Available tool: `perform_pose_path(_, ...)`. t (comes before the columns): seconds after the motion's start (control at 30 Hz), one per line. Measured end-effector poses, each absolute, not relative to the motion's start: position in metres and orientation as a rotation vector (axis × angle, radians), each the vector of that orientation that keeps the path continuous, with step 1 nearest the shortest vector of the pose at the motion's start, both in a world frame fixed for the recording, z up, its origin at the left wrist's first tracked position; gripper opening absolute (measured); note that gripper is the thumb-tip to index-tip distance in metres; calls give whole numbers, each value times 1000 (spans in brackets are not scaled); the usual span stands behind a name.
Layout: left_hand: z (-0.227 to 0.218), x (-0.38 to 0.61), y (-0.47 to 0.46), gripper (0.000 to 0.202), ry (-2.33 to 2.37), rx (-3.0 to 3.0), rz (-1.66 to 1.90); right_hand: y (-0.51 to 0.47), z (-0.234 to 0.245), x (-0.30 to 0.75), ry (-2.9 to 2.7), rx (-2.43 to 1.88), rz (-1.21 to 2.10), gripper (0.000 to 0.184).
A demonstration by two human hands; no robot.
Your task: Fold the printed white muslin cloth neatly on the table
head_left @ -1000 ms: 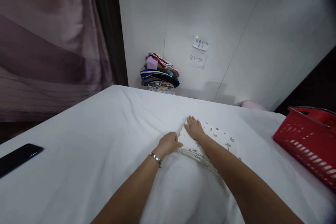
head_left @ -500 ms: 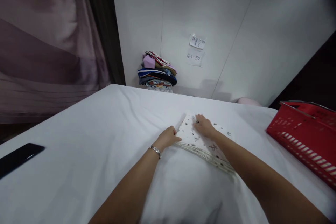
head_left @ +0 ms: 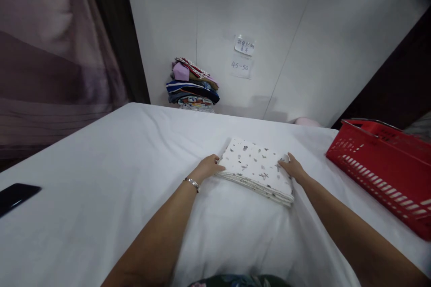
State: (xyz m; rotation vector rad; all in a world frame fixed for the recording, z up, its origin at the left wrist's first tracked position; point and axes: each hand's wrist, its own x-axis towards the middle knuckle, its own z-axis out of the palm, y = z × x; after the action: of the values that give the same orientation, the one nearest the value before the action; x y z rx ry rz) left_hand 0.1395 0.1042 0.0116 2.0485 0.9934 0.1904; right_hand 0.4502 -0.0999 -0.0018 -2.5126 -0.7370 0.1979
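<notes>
A folded white cloth (head_left: 255,164) with a small grey and brown print lies flat in several layers on the white-covered table (head_left: 134,188). At its left edge my left hand (head_left: 208,167), below a silver bracelet, is closed with the thumb on top and the fingers partly hidden at the side. My right hand (head_left: 292,167) grips the opposite edge, its thumb on the printed top and its fingers around the far right corner. The near edge shows the stacked folds.
A red plastic basket (head_left: 380,166) stands at the right. Against the back wall is a pile of folded clothes (head_left: 193,85), left of a handwritten paper sign (head_left: 241,66). A black phone-like object (head_left: 16,197) lies at the table's left edge.
My right hand has moved from the middle of the cloth's top to its right edge. My left hand stays at the left edge. The view has shifted slightly.
</notes>
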Motion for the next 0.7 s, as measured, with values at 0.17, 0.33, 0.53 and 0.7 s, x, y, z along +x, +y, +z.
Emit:
perform_pose_path(0.17,14,139,104,53,967,2021,143,-86,-6,458,-697,-2292,127,76)
perform_pose_path(0.33,21,140,95,73,939,1981,33,-68,-7,474,-749,-2212,71,72)
perform_pose_path(0.53,22,140,97,83,900,1983,38,-69,-10,476,-791,-2222,35,52)
perform_pose_path(0.7,22,139,97,88,904,2044,8,-93,-4,448,-910,-2170,-47,41)
